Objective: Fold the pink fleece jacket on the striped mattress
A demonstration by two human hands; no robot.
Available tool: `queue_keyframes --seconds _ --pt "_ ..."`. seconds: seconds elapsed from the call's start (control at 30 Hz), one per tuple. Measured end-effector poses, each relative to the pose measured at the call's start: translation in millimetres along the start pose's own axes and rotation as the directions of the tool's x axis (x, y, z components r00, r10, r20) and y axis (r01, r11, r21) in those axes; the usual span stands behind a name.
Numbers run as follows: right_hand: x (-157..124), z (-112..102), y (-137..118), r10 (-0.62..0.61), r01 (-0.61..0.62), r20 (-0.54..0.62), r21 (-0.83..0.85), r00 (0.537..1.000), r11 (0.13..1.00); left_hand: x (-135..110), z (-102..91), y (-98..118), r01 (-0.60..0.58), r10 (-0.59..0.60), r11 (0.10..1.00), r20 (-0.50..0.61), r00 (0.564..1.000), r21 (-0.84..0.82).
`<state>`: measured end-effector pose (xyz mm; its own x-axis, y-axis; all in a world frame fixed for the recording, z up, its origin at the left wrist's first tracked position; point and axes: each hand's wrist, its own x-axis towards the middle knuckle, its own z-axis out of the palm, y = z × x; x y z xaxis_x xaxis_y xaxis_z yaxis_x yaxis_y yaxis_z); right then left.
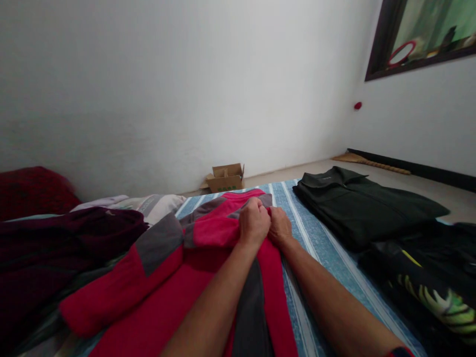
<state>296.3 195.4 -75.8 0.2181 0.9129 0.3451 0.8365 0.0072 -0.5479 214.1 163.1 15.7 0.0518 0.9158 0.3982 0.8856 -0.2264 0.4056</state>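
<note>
A red and grey jacket (167,267) lies spread on a blue striped cloth (320,243). My left hand (254,222) is closed in a fist on the jacket's fabric near the collar. Right beside it, touching, my right hand (279,226) is also closed on the same red fabric. Both forearms reach forward over the jacket's body.
A folded dark green jacket (357,206) lies to the right, with dark clothes with green print (435,287) nearer me. A pile of maroon and pale clothes (67,238) lies to the left. An open cardboard box (225,177) stands by the white wall. A stick (372,162) lies on the floor.
</note>
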Motion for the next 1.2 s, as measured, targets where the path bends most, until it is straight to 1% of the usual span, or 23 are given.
queue_keyframes --seconds 0.07,0.17,0.27,0.33,0.47,0.57,0.63,0.7,0.77,0.8,0.87,0.93,1.0,1.03,1.1,1.13,1.2 --pt "0 -2 0 0.008 -0.008 -0.001 -0.017 1.000 1.000 37 9.8 3 -0.055 0.030 0.977 0.121 0.992 0.205" --pt "1 -2 0 0.026 -0.026 0.001 -0.046 1.000 0.999 79 35.4 -1 -0.034 -0.035 0.961 0.241 0.970 0.276" --pt "2 0 1 0.047 -0.047 0.007 -0.072 0.999 0.996 102 55.2 -12 -0.009 -0.091 0.950 0.305 0.948 0.311" --pt "3 0 2 0.064 -0.062 0.013 -0.084 0.998 0.995 110 60.0 -20 -0.032 -0.069 0.947 0.301 0.951 0.319" --pt "2 -1 1 0.085 -0.084 0.007 -0.113 0.996 0.990 117 61.6 -36 -0.098 0.007 0.940 0.269 0.963 0.326" --pt "1 -2 0 0.092 -0.091 -0.003 -0.143 0.996 0.985 112 67.7 -47 -0.104 0.000 0.930 0.284 0.959 0.352" --pt "0 -2 -1 0.035 -0.034 0.002 -0.156 0.999 0.987 107 74.2 -52 -0.092 -0.013 0.924 0.270 0.963 0.371" --pt "0 -2 -1 -0.089 0.093 0.033 -0.155 0.995 0.983 103 80.0 -55 -0.068 -0.029 0.918 0.238 0.971 0.392" --pt "0 -1 -1 -0.195 0.206 0.089 -0.139 0.977 0.969 102 83.6 -56 -0.048 -0.048 0.909 0.220 0.974 0.413" --pt "0 -1 -1 -0.217 0.232 0.118 -0.132 0.969 0.964 102 84.3 -56 -0.046 -0.054 0.904 0.222 0.974 0.424" --pt "-1 -1 -1 -0.213 0.234 0.156 -0.132 0.965 0.963 103 84.2 -55 -0.072 -0.040 0.894 0.238 0.970 0.443" --pt "-1 -2 -2 -0.197 0.221 0.169 -0.139 0.966 0.965 104 82.7 -51 -0.153 0.036 0.880 0.258 0.966 0.450" --pt "-1 -2 -3 -0.187 0.214 0.179 -0.145 0.966 0.966 105 81.5 -43 -0.292 0.174 0.850 0.289 0.941 0.438" --pt "-1 -2 -4 -0.185 0.213 0.184 -0.147 0.965 0.966 106 81.6 -38 -0.371 0.250 0.826 0.315 0.916 0.424" --pt "-1 -2 -4 -0.182 0.213 0.198 -0.151 0.963 0.965 109 83.4 -28 -0.514 0.372 0.767 0.388 0.843 0.383" --pt "0 -3 -4 -0.180 0.214 0.206 -0.153 0.962 0.965 111 85.2 -24 -0.568 0.409 0.740 0.431 0.805 0.360" --pt "0 -4 -5 -0.173 0.210 0.222 -0.156 0.960 0.965 117 89.7 -17 -0.637 0.438 0.700 0.511 0.740 0.323"
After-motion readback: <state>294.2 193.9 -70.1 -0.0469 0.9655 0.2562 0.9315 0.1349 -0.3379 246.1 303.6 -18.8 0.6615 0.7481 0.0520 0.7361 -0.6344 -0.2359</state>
